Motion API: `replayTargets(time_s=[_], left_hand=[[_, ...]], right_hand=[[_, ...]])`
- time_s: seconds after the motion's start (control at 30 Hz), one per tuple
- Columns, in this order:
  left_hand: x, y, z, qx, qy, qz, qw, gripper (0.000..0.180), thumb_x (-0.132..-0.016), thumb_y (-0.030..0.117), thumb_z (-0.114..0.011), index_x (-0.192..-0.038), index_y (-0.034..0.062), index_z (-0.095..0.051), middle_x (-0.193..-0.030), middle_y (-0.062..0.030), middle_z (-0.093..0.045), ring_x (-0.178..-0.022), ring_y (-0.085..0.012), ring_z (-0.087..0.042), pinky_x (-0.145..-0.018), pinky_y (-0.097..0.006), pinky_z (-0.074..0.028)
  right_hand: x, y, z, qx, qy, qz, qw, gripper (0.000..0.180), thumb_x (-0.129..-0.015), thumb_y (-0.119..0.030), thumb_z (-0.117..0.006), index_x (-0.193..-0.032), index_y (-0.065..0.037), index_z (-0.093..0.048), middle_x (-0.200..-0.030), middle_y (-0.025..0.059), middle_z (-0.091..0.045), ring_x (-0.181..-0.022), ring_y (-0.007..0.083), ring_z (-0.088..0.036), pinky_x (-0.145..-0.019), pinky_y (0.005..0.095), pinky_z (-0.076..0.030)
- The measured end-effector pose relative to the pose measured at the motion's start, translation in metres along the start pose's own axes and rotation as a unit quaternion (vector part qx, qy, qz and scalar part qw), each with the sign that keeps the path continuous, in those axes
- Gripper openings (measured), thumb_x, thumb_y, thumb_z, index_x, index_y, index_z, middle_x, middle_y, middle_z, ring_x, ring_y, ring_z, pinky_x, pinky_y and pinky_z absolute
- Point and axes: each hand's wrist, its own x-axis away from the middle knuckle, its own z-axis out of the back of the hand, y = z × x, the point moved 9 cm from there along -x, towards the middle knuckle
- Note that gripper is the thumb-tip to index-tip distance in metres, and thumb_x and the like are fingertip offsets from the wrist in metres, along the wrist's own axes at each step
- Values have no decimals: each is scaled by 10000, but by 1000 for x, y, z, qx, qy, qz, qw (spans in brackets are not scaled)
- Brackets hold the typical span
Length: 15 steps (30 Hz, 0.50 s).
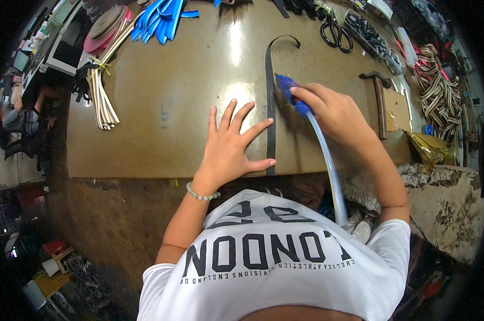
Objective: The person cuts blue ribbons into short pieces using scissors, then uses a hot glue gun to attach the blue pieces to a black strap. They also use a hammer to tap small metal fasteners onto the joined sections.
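Here's the left hand (226, 142) spread wide on the brown table (177, 80), thumb and index finger reaching across to the black strip (270, 99), which runs from the near edge toward the far side and curls right at its far end. And the right hand (330, 109) is closed around a blue-wrapped tool (287, 84), its tip just right of the strip; whether they touch, one cannot tell. A clear hose (326, 155) trails nearward from it. Over on the right lies a hammer (381, 104), with black-handled scissors (335, 36) farther off; far left, a pale bundle of strips (100, 96).
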Motion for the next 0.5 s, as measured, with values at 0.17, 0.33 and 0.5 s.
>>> replayTargets(time_s=[0.17,0.33,0.5], left_hand=[[-1,-3,7,54,0,20,998,915,-691,680,-708,-1457,254,-444,-1499,-176,-341,-1413,-428,-256,-1132,-654,-126],[-25,-50,46,275,11,10,961,479,-899,417,-658,-1255,98,-628,-1313,-175,-547,-1234,-328,-501,-1068,-471,-363],[-145,-212,129,131,259,79,954,324,-960,301,-610,-1066,11,-708,-988,-123,-718,-924,-173,-668,-823,-315,-508]], right_hand=[[112,106,56,-69,315,-333,886,405,-962,-182,-617,-1317,-35,-487,-1161,181,-623,-1031,291,-627,-935,352,-469],[247,184,48,65,285,-619,729,549,-1008,-434,-488,-1241,62,-518,-1113,258,-633,-1010,387,-621,-902,432,-468],[286,112,38,66,9,-735,674,698,-990,-563,-417,-1057,91,-649,-901,332,-650,-872,503,-614,-786,528,-467]])
